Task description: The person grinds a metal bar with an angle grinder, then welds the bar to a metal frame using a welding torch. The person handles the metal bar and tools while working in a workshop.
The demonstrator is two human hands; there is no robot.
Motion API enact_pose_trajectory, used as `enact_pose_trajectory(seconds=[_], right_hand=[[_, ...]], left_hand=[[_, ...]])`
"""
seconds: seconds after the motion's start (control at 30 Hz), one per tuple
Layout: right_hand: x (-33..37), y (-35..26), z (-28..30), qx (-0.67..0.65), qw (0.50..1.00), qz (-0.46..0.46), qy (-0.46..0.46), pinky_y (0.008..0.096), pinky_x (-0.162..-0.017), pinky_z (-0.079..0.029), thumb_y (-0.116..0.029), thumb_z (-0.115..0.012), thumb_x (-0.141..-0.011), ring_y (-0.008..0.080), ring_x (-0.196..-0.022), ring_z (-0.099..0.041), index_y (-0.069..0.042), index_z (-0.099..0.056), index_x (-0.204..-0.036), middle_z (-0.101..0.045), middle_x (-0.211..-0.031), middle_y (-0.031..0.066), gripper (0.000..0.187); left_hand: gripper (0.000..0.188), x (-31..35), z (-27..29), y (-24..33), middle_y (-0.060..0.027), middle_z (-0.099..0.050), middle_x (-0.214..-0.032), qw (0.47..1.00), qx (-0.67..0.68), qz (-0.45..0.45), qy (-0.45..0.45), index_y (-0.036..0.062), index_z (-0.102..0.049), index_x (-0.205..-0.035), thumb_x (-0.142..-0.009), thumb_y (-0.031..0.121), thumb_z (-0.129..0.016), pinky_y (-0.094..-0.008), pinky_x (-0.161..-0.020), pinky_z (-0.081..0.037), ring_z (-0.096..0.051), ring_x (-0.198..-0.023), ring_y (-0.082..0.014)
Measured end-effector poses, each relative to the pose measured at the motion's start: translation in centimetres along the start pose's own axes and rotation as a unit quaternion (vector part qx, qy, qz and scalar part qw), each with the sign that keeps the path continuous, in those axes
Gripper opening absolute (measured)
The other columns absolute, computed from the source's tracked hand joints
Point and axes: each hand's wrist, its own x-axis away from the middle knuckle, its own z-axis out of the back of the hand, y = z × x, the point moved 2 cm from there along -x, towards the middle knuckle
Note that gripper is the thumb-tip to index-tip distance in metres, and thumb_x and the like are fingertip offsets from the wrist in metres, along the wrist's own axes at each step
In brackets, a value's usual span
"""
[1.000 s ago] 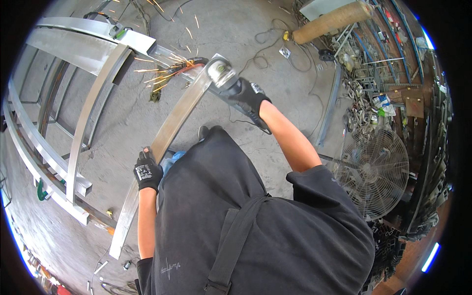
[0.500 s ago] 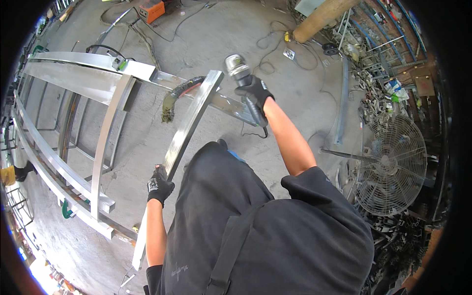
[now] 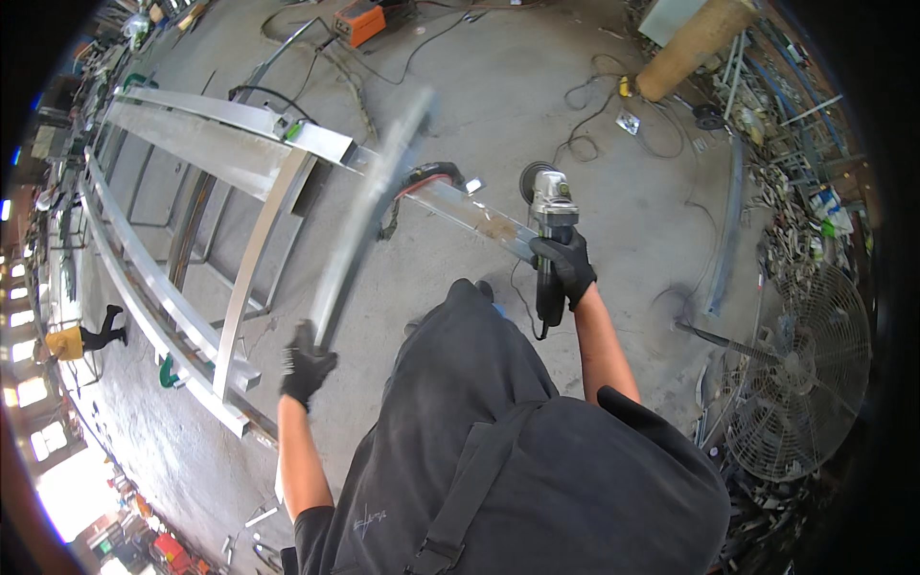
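My gloved left hand is closed around the lower part of a long silvery metal tube, which slants up and away and is smeared by motion at its far end. In my gloved right hand is an angle grinder, gripped by its black body with the metal head up and the dark disc at its left. Beneath the tube's far half, a flat metal bar runs from the frame toward the grinder. A black and red bundle lies over that bar, partly hidden by the tube.
A large welded metal frame with green clamps fills the left side. A wire fan guard stands at the right beside heaped metal scraps. Cables and an orange machine lie beyond. A person in yellow is at the far left.
My right hand has drawn the grinder away from the tube, to the right and nearer me, turning it upright. The tube has moved in my left hand, and the whole view has shifted.
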Motion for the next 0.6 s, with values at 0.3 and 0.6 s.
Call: enact_pose_trajectory(seconds=[0.3, 0.6], right_hand=[[-0.8, 0.8, 1.6, -0.027, 0.999, -0.017, 0.024, 0.0344, -0.067, -0.054, -0.011, -0.082, -0.075, 0.0165, -0.075, -0.064, -0.005, -0.064, -0.104, -0.065, -0.088, 0.0045, 0.035], [-1.5, -2.3, 2.7, -0.057, 0.998, 0.010, 0.016, 0.0352, -0.062, -0.054, -0.008, -0.076, -0.080, 0.0216, -0.067, -0.065, -0.002, -0.060, -0.112, -0.062, -0.085, 0.0080, 0.036]], left_hand=[[0.052, 17.0, 26.2, 8.4, -0.0128, -0.059, -0.113, 0.869, 0.213, -0.174, 0.412, -0.0079, -0.056, -0.130, -0.081, 0.008, -0.067, -0.0344, -0.088, -0.050, -0.058, -0.098, -0.0197], [0.030, 23.9, 25.1, 3.7, -0.0182, -0.068, -0.102, 0.773, 0.016, -0.302, 0.558, 0.0054, -0.063, -0.122, -0.092, 0.010, -0.062, -0.0485, -0.086, -0.054, -0.066, -0.093, -0.0319]])
